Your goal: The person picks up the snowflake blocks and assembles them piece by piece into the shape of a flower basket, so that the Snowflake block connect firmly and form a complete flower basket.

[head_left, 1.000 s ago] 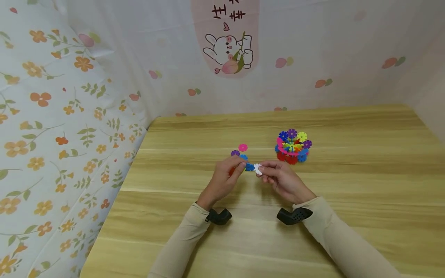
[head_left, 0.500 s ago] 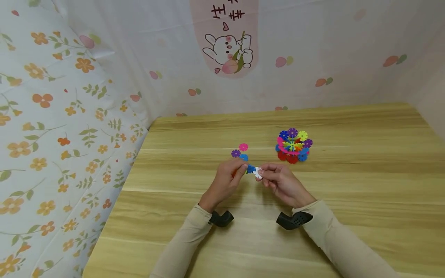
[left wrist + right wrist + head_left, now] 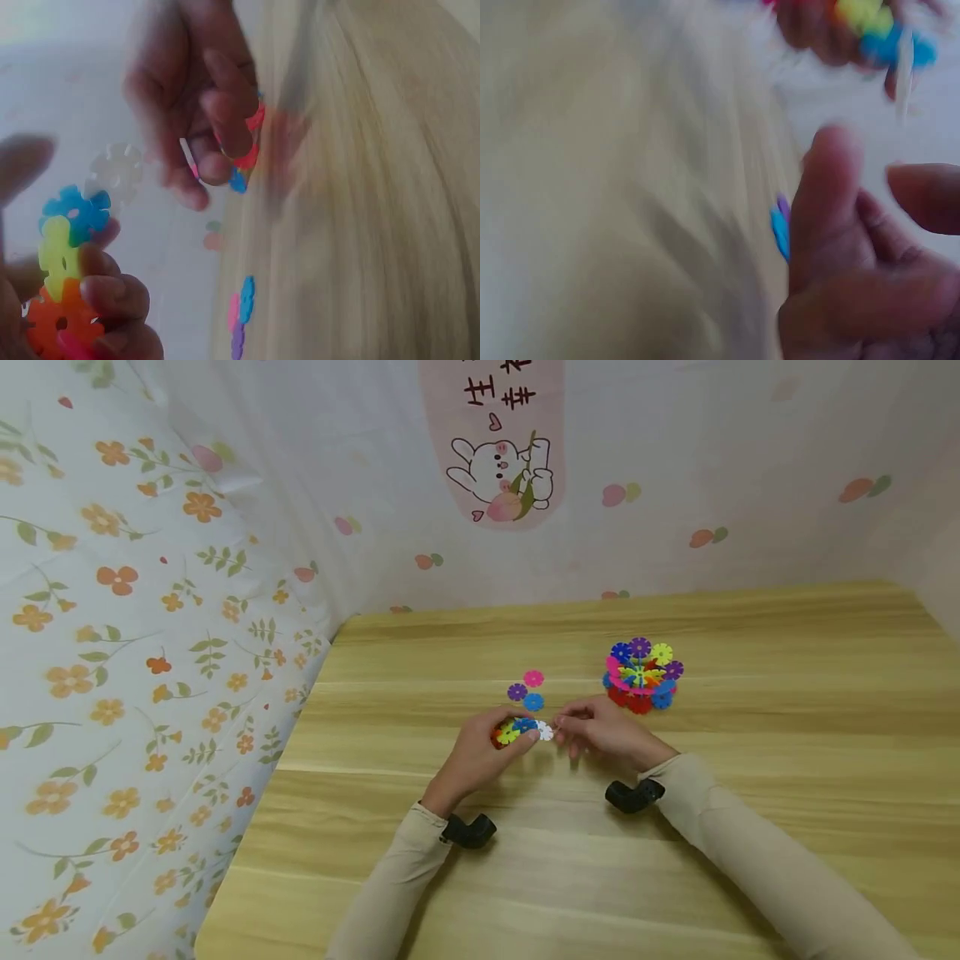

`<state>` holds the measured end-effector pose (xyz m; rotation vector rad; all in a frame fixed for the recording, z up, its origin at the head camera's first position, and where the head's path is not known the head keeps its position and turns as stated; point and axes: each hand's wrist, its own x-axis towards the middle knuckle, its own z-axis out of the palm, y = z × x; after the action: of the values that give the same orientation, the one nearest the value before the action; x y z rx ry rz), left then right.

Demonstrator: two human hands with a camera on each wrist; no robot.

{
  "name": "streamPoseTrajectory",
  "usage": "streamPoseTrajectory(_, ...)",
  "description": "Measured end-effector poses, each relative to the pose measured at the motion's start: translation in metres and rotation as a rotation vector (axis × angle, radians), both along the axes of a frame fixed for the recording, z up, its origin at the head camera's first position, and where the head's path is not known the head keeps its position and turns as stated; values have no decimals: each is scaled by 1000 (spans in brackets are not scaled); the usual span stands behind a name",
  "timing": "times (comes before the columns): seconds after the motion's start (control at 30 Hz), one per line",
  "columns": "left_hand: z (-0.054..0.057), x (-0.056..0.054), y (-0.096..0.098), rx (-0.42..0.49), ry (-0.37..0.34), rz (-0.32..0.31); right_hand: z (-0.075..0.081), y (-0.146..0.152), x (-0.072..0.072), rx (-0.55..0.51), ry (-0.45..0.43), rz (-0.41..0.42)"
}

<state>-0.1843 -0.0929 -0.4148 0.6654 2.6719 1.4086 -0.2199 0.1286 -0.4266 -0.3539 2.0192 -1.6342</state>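
Observation:
My left hand (image 3: 476, 756) holds a chain of interlocking snowflake discs between thumb and curled fingers. In the left wrist view the chain runs from an orange disc (image 3: 56, 326) through a yellow disc (image 3: 58, 255) and a blue disc (image 3: 79, 214) to a white disc (image 3: 116, 174) at the free end. A bit of pink shows below the orange disc. My right hand (image 3: 611, 728) is just right of the white disc, with nothing between its thumb and fingers. The right wrist view shows its thumb and forefinger apart, with the white disc beyond them, edge-on.
Just beyond my left hand, a pink disc (image 3: 533, 678), a purple disc (image 3: 517, 692) and a light blue disc (image 3: 533, 702) lie on the wooden table (image 3: 750, 827). Farther right stands a round, basket-like build of joined discs (image 3: 640, 689). Printed cloth (image 3: 375, 485) hangs behind and at left.
My right hand has let go of the white disc and drawn slightly away. The disc stays joined to the blue one in my left hand, whose chain now shows more of its yellow disc.

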Motion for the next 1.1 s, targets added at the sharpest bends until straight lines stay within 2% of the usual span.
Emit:
streamPoseTrajectory(0.1,0,1,-4,9,9,-4,4,-7,-21,267,242,34)
streamPoseTrajectory(0.2,-1,-1,-3,40,68,-47,6,-24,-38,470,403,42)
streamPoseTrajectory(0.33,-3,-4,1,60,127,-95,7,-49,-50,712,486,62)
streamPoseTrajectory(0.4,-3,-4,2,52,126,-102,7,-55,-53,804,500,84)
streamPoseTrajectory(0.47,-3,-5,2,53,106,-104,6,-58,-55,852,511,104)
streamPoseTrajectory(0.6,-2,-7,-1,64,81,-91,7,-53,-57,781,475,108)
streamPoseTrajectory(0.77,-5,-9,-2,80,92,-87,8,-31,-49,546,445,106)
streamPoseTrajectory(0.9,-4,-8,0,110,88,-69,9,-9,-29,301,424,91)
streamPoseTrajectory(0.97,3,-4,1,136,73,-54,11,0,-16,208,429,62)
streamPoseTrajectory(1.03,11,0,2,158,48,-37,13,6,-4,162,462,28)
streamPoseTrajectory(1.1,19,4,2,175,27,-24,13,8,6,159,531,0)
